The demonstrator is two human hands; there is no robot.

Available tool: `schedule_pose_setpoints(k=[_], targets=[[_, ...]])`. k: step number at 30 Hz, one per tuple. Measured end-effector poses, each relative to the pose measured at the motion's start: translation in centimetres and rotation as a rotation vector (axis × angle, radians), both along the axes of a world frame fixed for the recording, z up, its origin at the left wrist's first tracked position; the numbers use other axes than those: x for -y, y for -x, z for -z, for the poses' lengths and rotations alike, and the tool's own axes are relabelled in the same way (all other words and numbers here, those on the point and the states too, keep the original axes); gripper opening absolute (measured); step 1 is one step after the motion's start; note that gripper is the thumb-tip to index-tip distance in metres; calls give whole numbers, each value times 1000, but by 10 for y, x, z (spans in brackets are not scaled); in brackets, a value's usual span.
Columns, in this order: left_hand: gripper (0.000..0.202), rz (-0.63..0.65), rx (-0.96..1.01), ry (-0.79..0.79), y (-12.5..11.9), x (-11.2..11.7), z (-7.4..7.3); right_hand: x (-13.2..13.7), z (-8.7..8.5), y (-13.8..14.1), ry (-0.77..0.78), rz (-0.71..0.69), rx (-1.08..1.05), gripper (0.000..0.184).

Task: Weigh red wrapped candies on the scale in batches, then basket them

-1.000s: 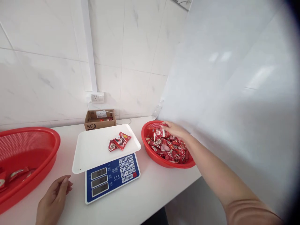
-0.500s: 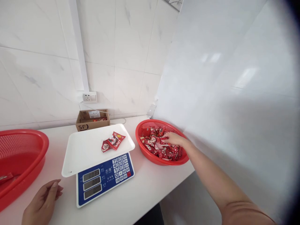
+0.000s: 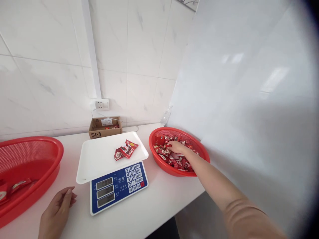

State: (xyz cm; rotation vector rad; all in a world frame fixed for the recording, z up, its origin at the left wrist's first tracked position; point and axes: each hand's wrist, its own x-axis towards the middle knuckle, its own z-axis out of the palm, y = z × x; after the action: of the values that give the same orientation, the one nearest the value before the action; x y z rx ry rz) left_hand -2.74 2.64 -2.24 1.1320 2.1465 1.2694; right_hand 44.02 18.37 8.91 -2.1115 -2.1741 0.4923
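Note:
My right hand (image 3: 176, 147) reaches into the right red plastic basket (image 3: 163, 166). Its fingertips close on a small red candy packet (image 3: 169, 146) among many similar ones, and the fingers partly hide it. Beside the scale, my left hand (image 3: 56, 210) rests low over the table, fingers curled against the thumb and nothing visible in them. Between the two hands stands a digital scale (image 3: 119, 187) with a blue keypad panel and lit-free grey displays. On its white tray (image 3: 97, 159) lie a few red candy packets (image 3: 126, 150), one printed "LOVE".
Another red basket (image 3: 58, 152), holding a few red packets, stands at the left edge. Behind the scale is a small cardboard box (image 3: 106, 132) with packets inside. A clear plastic item (image 3: 166, 115) leans in the corner. Walls bound the white table (image 3: 159, 202) behind and right.
My right hand has moved left within the right basket, its fingers drawing together on a packet. The view has shifted slightly left; my left hand stays beside the scale.

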Motion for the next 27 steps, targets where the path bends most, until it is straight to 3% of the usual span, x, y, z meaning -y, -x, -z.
schedule_pose_setpoints(k=[3, 7, 13, 16, 20, 27], targets=[[48, 87, 66, 65, 0, 0, -6, 4, -7, 0, -23, 14, -39, 12], [49, 84, 66, 84, -3, 1, -9, 13, -20, 15, -57, 9, -154, 22], [49, 90, 82, 19, -8, 4, -13, 22, -32, 89, -1, -201, -619, 26], [48, 63, 100, 25, -10, 6, -18, 21, -29, 133, 17, -325, -599, 22], [49, 52, 137, -27, -13, 7, -22, 21, -27, 179, -69, -459, -486, 19], [48, 70, 133, -44, -14, 9, -25, 26, -33, 210, -111, -434, -485, 45]])
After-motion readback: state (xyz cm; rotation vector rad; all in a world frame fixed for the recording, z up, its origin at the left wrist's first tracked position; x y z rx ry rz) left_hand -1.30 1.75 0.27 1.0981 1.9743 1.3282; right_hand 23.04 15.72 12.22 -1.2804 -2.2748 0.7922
